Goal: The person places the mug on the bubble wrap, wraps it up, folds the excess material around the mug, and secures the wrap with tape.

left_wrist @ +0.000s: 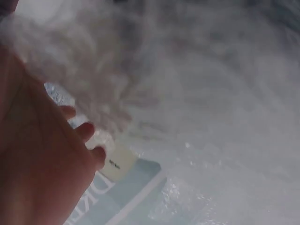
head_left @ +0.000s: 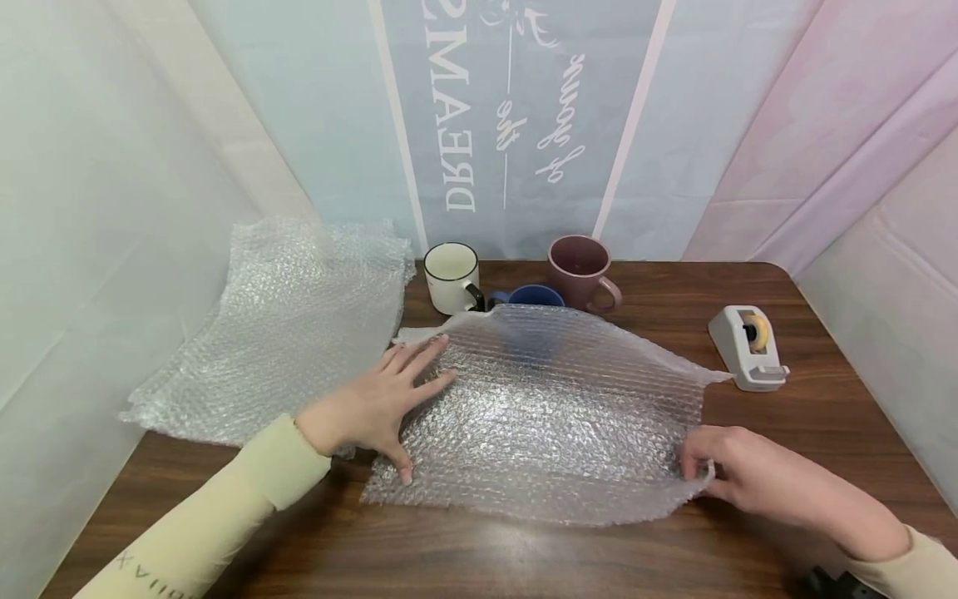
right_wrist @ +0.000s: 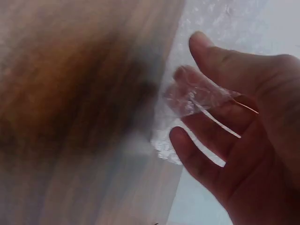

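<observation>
A clear sheet of bubble wrap (head_left: 554, 424) spreads across the middle of the table, its far edge raised in front of a blue mug (head_left: 535, 294). With fingers spread, my left hand (head_left: 374, 408) rests on the sheet's left edge. At the near right corner, my right hand (head_left: 737, 470) holds the wrap's edge between thumb and fingers. The right wrist view shows the clear film (right_wrist: 190, 96) lying over the fingers of that hand. Through the wrap, the blue mug's lower part shows dimly. The left wrist view is mostly blurred.
A second bubble wrap piece (head_left: 292, 333) lies at the left. Behind the sheet stand a white mug (head_left: 451, 283) with a black handle and a mauve mug (head_left: 578, 266). A white tape dispenser (head_left: 748, 349) is at the right. A printed curtain (head_left: 516, 125) hangs behind the wooden table (head_left: 816, 399).
</observation>
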A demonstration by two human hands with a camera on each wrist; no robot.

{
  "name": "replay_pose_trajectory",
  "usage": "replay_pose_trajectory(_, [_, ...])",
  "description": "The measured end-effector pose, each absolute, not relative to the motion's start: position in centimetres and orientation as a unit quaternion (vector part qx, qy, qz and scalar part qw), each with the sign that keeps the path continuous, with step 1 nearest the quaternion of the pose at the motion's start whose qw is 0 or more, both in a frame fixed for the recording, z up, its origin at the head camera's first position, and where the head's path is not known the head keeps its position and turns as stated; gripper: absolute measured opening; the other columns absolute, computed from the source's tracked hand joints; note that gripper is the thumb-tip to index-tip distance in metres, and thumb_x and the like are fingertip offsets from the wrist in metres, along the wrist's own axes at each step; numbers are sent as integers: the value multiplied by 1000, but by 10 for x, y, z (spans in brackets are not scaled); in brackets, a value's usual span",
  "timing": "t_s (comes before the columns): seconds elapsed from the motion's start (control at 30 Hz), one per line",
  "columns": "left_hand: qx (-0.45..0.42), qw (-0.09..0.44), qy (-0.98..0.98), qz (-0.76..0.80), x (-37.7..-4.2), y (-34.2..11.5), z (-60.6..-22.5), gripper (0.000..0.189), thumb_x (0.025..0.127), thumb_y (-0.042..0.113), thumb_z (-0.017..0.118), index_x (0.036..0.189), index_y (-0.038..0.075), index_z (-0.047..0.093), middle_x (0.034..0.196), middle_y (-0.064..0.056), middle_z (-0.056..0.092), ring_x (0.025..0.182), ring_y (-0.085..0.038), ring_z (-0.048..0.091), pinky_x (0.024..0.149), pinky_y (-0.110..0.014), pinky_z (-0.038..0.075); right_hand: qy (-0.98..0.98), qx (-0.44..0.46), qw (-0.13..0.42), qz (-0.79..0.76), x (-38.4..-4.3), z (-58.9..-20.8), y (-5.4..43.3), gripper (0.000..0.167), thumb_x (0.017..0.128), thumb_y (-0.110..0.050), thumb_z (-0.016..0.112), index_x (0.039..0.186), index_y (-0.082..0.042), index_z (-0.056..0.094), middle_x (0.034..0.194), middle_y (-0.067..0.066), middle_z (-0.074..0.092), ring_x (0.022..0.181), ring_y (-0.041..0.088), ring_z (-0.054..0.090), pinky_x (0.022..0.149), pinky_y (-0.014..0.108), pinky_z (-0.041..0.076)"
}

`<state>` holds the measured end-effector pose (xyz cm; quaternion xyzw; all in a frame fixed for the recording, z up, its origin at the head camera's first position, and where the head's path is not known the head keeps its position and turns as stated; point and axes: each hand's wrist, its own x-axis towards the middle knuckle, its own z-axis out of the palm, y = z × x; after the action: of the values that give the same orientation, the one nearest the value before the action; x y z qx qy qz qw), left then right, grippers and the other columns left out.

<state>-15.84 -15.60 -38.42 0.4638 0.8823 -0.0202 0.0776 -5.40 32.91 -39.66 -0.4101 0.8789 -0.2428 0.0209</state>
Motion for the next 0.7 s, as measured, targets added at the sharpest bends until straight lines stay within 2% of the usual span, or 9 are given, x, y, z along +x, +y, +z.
replay_pose_trajectory(0.17, [480,31,875,-57,-157,-153,-389,151,36,92,61,161,18,18,164,-20,-12,149,-42,-7,116,-60,6,877,-389,116,-256,-53,-384,332,62,62,17,73,106,-26,65,106,-14,62,94,3,58,73,20,51])
replay_pose_trajectory(0.23, [478,36,876,-60,-156,-151,-389,152,36,93,61,161,18,17,163,-21,-13,148,-41,-10,116,-60,7,880,-377,147,-248,-54,-374,334,71,60,18,68,116,-24,65,114,-11,63,103,6,59,78,25,54])
replay_pose_trajectory(0.3, [470,58,879,-61,-154,-148,-389,152,37,93,61,161,18,14,163,-20,-15,148,-39,-14,116,-60,8,885,-369,152,-240,-57,-364,332,72,63,17,68,123,-22,64,119,-9,63,107,8,59,79,26,54])
replay_pose_trajectory(0.43, [452,111,883,-55,-149,-146,-389,150,40,91,65,162,20,11,164,-19,-12,149,-38,-11,116,-60,12,902,-379,45,-202,-66,-349,318,59,73,9,75,122,-22,65,118,-10,64,103,7,61,78,19,50])
replay_pose_trajectory(0.53, [444,135,884,-46,-146,-145,-389,148,42,90,67,162,21,12,165,-18,-7,150,-38,-6,116,-60,14,908,-378,-40,-175,-73,-344,303,52,73,-1,84,118,-22,67,121,-8,63,106,11,61,83,18,48])
replay_pose_trajectory(0.6, [444,144,883,-41,-146,-144,-389,147,43,91,67,161,22,13,165,-17,-4,150,-40,-4,117,-59,13,913,-371,-65,-156,-77,-344,296,52,73,-9,87,119,-21,67,126,-2,60,114,18,58,87,25,50])
replay_pose_trajectory(0.7, [445,159,881,-30,-147,-144,-389,144,45,92,66,161,22,16,166,-16,-1,150,-40,-2,117,-59,11,921,-359,-55,-139,-82,-348,287,63,69,-18,92,126,-15,64,140,9,50,124,30,49,89,44,50])
